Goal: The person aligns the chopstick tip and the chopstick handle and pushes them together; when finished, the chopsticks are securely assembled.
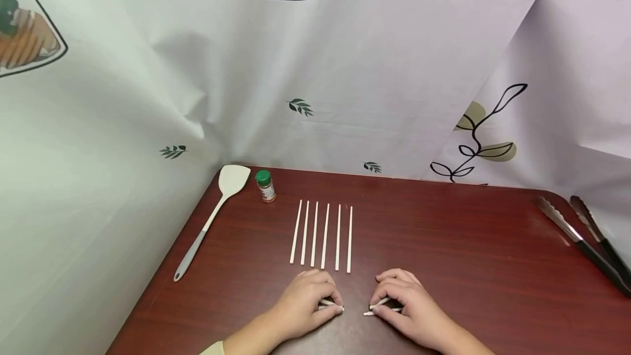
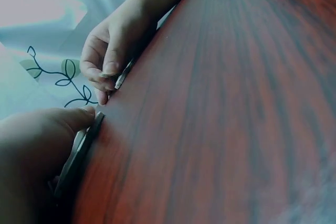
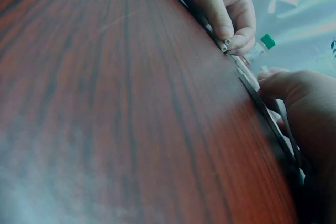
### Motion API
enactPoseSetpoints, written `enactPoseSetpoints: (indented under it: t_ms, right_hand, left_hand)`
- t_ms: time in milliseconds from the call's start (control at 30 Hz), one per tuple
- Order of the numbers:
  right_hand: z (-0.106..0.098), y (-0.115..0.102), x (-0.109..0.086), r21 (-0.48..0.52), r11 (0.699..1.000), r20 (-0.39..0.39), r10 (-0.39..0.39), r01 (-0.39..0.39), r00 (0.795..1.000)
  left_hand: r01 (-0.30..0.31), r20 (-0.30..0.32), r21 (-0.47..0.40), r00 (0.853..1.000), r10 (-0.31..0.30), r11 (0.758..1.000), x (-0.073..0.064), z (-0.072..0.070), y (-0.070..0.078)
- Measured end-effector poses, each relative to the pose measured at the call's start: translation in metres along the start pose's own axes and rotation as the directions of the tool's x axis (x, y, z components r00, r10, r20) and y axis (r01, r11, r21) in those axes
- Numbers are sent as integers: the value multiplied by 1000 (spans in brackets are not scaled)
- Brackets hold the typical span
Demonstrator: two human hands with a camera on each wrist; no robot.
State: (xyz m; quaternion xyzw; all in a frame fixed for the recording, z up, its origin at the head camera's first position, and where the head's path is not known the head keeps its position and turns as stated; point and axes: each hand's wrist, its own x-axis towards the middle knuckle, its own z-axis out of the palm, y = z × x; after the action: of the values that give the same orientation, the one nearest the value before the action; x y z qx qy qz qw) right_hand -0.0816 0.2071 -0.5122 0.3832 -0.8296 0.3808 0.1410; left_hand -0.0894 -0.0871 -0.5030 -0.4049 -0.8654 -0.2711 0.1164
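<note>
Near the front of the table my left hand (image 1: 310, 303) pinches thin white sticks (image 1: 325, 303) between thumb and fingers. Two stick ends (image 3: 224, 46) poke out side by side past its fingertips in the right wrist view. A short gap to the right, my right hand (image 1: 406, 303) pinches a white stick (image 1: 380, 302) at its near end. A second stick (image 1: 368, 314) lies low along the tabletop under that hand, its tip beside the thumb. The palms hide most of these sticks' length. Just beyond both hands, several white sticks (image 1: 325, 237) lie in a spaced row.
On the left of the dark red table (image 1: 443, 234) lies a white spatula (image 1: 217, 212) with a grey handle. A green-capped spice jar (image 1: 266, 188) stands at the back. Black-handled metal tongs (image 1: 586, 240) rest at the right edge. Patterned white cloth (image 1: 370, 70) hangs behind.
</note>
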Motion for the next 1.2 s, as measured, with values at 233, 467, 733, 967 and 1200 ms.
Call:
enactPoseSetpoints:
  t_ms: [233, 467, 733, 967, 1200]
  right_hand:
    - [3, 1, 1, 63, 998, -110, -11, 18, 994]
    - [6, 0, 1, 75, 997, -226, 15, 2, 974]
    - [7, -7, 10, -39, 959, -197, -284, 282, 938]
    - [12, -19, 17, -23, 917, -174, -396, 398, 902]
    - [13, -19, 18, -7, 908, -149, -416, 420, 897]
  left_hand:
    - [-56, -32, -59, 998, 55, 997, 0, 1, -2]
    - [-147, -126, -130, 983, 131, 981, 1, 2, -5]
    - [-231, -179, -82, 960, 214, 969, 5, 3, -4]
    - [-260, -170, -110, 956, 240, 959, 5, 4, 2]
    - [-256, -171, -130, 957, 233, 958, 5, 5, 3]
